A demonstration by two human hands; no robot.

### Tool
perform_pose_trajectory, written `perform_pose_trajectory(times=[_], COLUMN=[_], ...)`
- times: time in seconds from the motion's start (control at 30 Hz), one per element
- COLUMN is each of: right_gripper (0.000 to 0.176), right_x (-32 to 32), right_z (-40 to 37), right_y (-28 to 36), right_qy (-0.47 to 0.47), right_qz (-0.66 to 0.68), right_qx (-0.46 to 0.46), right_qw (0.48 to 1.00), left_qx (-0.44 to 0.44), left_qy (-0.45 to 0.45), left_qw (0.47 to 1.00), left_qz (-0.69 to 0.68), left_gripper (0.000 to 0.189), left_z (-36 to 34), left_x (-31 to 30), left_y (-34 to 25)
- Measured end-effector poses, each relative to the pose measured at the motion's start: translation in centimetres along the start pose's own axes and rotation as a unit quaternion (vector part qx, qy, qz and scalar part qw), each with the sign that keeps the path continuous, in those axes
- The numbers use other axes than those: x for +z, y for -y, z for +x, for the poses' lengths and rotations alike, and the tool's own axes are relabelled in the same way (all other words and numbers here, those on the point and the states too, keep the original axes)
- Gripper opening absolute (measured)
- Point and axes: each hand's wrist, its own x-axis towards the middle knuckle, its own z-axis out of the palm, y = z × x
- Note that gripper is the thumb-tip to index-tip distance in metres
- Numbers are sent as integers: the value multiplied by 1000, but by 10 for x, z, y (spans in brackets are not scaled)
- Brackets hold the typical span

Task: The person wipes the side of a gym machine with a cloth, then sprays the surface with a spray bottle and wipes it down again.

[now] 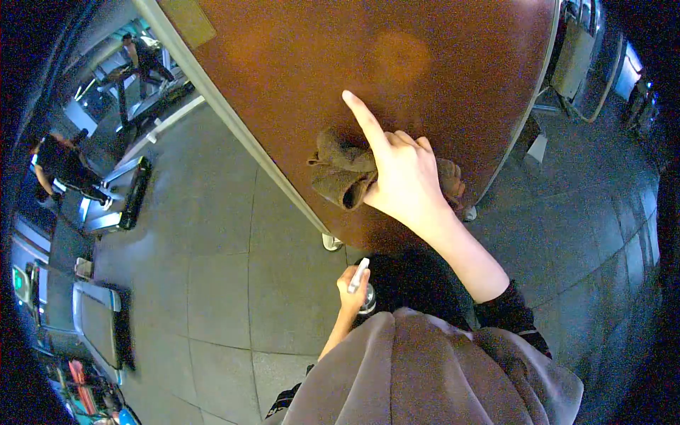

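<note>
Over a brown tabletop (pixel 283 71), my right hand (pixel 407 170) rests on a crumpled dark grey-brown cloth (pixel 340 170). Its index finger points out ahead across the surface, while the other fingers curl down onto the cloth. Part of the cloth is hidden under the palm and shows again on the right side of the hand. Lower down, beside my body and off the table, my left hand (pixel 350 290) is closed around a spray bottle (pixel 360 275) with a white trigger head. Most of the bottle's clear body is covered by the fingers and my clothing.
The table has a pale metal edge (pixel 234 124) and light feet (pixel 331 242). Dark floor tiles (pixel 212 283) surround it. On the left, two people use treadmills (pixel 117 195), and another machine (pixel 99 326) stands nearer. More equipment (pixel 574 60) is at the upper right.
</note>
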Motion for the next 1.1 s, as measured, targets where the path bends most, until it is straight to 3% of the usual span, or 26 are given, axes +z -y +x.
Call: perform_pose_trajectory(times=[0.07,0.1,0.2,0.3,0.4,0.47,0.5,0.53,0.6,0.67,0.73,0.77,0.8,0.9,0.97,1.03,1.07,1.1], right_gripper=[88,71,57,46,47,43,45,45,45,42,50,53,49,40,41,44,49,59], right_x=[5,13,21,40,60,87,83,83,89,96,91,84,90,70,55,22,4,-8], right_z=[-3,-8,-29,-66,-104,-121,-126,-126,-128,-131,-130,-132,-138,-97,-69,-28,-6,13], right_y=[-4,-7,-23,-51,-76,-98,-98,-99,-103,-108,-105,-105,-127,-127,-139,-127,-109,-97], right_qy=[8,28,-7,-149,-239,-270,-257,-258,-303,-333,-394,-385,-335,-479,-483,-480,-485,-497], right_qz=[-28,-41,-25,30,32,180,272,272,398,392,225,310,296,279,274,223,218,70], right_qx=[-20,-17,-42,-7,87,220,217,218,215,189,240,295,352,334,308,177,151,115], right_qw=[999,999,999,988,967,920,902,901,839,836,858,818,822,762,772,830,833,858], left_qx=[-19,-24,-42,-32,23,39,70,103,148,176,184,186,185,176,177,149,141,133], left_qy=[-5,-13,-42,-72,-87,-63,-60,-58,-43,-55,-62,-62,-76,-102,-123,-113,-111,-111], left_qw=[1000,1000,998,996,990,987,989,989,983,973,969,969,974,978,976,982,984,984], left_qz=[4,1,-10,-38,-106,-140,-115,-91,-96,-136,-151,-151,-106,-39,-28,-14,-21,-33], left_gripper=[21,23,21,23,26,29,28,28,26,24,24,24,25,26,24,23,23,22], left_z=[-1,-2,2,20,51,72,81,92,115,133,144,145,145,141,136,124,117,109], left_x=[-1,-1,-4,-15,-27,-35,-38,-39,-40,-37,-32,-31,-30,-23,-17,-16,-12,-8], left_y=[3,9,1,-46,-115,-154,-182,-206,-231,-239,-244,-246,-248,-245,-232,-213,-202,-188])
